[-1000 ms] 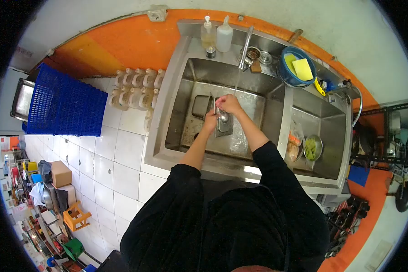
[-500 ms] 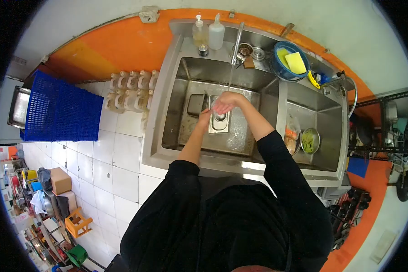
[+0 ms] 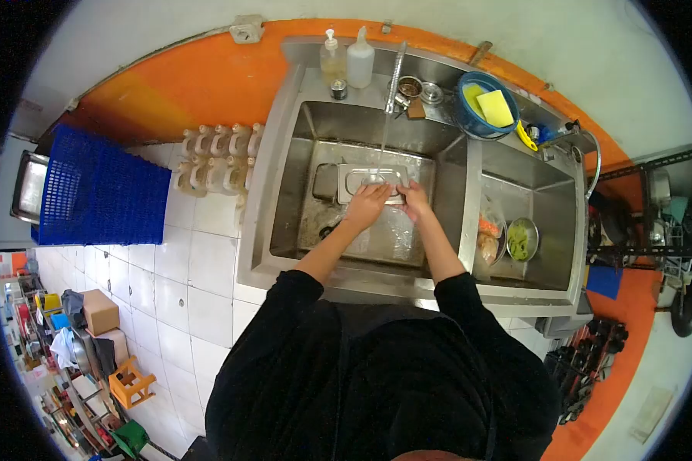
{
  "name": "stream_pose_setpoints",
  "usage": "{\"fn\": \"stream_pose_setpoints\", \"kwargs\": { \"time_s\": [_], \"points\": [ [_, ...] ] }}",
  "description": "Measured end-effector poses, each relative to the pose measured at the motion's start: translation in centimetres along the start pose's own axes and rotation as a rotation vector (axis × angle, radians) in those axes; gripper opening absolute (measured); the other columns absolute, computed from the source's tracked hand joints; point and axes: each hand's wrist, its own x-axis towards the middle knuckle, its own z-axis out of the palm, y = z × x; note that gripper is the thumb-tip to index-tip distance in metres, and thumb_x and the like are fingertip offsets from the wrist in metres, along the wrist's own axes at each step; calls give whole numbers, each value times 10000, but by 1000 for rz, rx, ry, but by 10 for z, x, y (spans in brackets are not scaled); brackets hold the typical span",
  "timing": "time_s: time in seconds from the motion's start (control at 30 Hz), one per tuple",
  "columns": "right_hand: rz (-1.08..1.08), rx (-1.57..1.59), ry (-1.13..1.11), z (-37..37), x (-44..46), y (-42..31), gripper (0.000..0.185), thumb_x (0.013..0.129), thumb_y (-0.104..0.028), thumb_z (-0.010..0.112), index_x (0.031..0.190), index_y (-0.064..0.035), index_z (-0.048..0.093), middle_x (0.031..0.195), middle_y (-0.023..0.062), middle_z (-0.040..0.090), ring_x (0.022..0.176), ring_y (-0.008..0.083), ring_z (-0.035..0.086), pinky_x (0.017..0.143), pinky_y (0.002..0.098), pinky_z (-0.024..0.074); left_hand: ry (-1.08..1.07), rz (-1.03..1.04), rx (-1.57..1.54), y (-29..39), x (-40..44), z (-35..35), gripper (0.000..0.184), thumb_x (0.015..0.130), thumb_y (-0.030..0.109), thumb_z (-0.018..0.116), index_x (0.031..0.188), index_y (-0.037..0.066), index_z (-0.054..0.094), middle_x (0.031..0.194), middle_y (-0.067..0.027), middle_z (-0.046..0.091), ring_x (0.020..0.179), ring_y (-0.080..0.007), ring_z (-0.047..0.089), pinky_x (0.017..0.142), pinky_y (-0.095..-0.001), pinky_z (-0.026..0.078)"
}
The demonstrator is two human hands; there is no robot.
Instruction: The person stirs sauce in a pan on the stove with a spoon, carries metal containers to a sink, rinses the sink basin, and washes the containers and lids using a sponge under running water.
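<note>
A rectangular metal lid (image 3: 349, 177) lies crosswise under the running tap (image 3: 396, 77) in the large sink basin (image 3: 291, 219). My left hand (image 3: 367, 205) rests on the lid's near side, its fingers flat over the surface beside the small raised handle. At the lid's right end, my right hand (image 3: 415, 201) grips the edge between thumb and fingers. Water falls from the tap onto the lid. Another rectangular metal piece (image 3: 325, 182) lies on the basin floor to the left.
The right basin holds a bowl of green vegetables (image 3: 522, 240) and a bag with orange and pale food (image 3: 488, 238). Behind the sink stand a soap pump bottle (image 3: 332, 61), a white bottle (image 3: 360, 63) and a blue tub (image 3: 469, 111) with sponges. Blue crates (image 3: 104, 188) stand left.
The metal lid has turned from lengthwise to crosswise. My right hand has moved from above it to its right end, and my left hand has come onto its surface.
</note>
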Motion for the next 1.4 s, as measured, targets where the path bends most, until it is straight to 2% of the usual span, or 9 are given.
{"fn": "stream_pose_setpoints", "kwargs": {
  "time_s": [0.17,0.53,0.67,0.77,0.87,0.97,1.2,1.27,1.4],
  "points": [
    [53,298,206,-38,0,37,193,833,-74,557,1008,-66,476,733,8,510,608,112,491,549,317,492,-8,59,116,6,5,-41,438,672,127,613,1108,97,575,1123,-31,582,1170,-183,440,986,-408,310],
    [762,367,-742,-23,60,83,170,855,-190,560,886,-28,524,569,21,472,542,192,488,540,304,442,-128,121,-171,-45,4,-99,229,674,238,677,824,113,557,803,-26,561,824,-238,530,765,-360,403],
    [-198,-1271,-552,21,100,129,177,839,-184,540,948,-45,551,783,95,581,640,217,566,505,310,443,-128,-245,-88,-63,-26,-118,163,735,177,641,833,88,545,795,-68,550,801,-265,534,714,-373,412],
    [-338,-1903,-719,62,106,180,311,823,-134,503,1128,-91,547,1112,173,527,924,276,559,656,383,454,-1,-484,-46,-65,-52,-133,101,771,116,594,823,57,530,776,-95,537,782,-283,531,682,-373,415],
    [-1020,-1843,-536,66,103,241,395,824,-99,485,1219,-105,501,1309,180,372,1110,311,455,785,420,426,111,-676,-80,-66,-69,-142,82,799,62,559,866,23,533,783,-132,532,756,-317,527,662,-383,421],
    [-981,-1746,-575,69,92,245,411,819,-76,488,1229,-94,469,1232,191,458,1054,338,497,815,442,420,150,-775,-150,-66,-84,-144,106,812,39,543,910,0,534,791,-157,530,735,-332,526,648,-389,424],
    [162,-1159,-522,38,48,190,612,815,-344,599,1289,-29,374,1184,177,511,1110,233,485,886,408,391,99,-1053,-367,-50,-103,-157,109,799,93,547,888,30,538,818,-154,583,770,-332,566,677,-404,449],
    [736,-1089,-661,37,33,126,682,862,-477,473,1339,-26,289,795,155,589,589,224,565,585,352,506,171,-981,-330,-47,-105,-143,153,794,121,558,911,27,530,868,-170,553,829,-338,546,710,-409,437],
    [710,-734,-280,53,15,98,397,881,-141,432,1239,16,363,633,116,501,458,193,464,583,390,539,218,-769,-456,-38,-87,-161,175,827,126,534,965,19,523,873,-160,542,878,-345,525,745,-419,423]
  ]
}}
